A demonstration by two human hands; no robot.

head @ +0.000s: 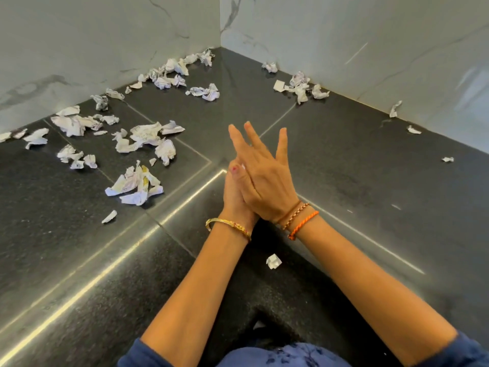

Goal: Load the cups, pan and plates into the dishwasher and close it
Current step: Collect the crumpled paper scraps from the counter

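No cups, pan, plates or dishwasher are in view. My two hands meet palm to palm above the corner of a dark stone counter point(344, 160). My right hand point(264, 181), with thread bracelets at the wrist, lies over my left hand point(232, 202), which wears a gold bangle and is mostly covered. The fingers point away from me and are spread apart. A small white speck shows between the hands near a thumb; I cannot tell what it is.
Several crumpled paper scraps point(143, 139) litter the counter's left side and back corner, with more along the right wall point(300, 87). One scrap point(273, 261) lies between my forearms. Marble-look walls point(105, 43) close the counter at the back.
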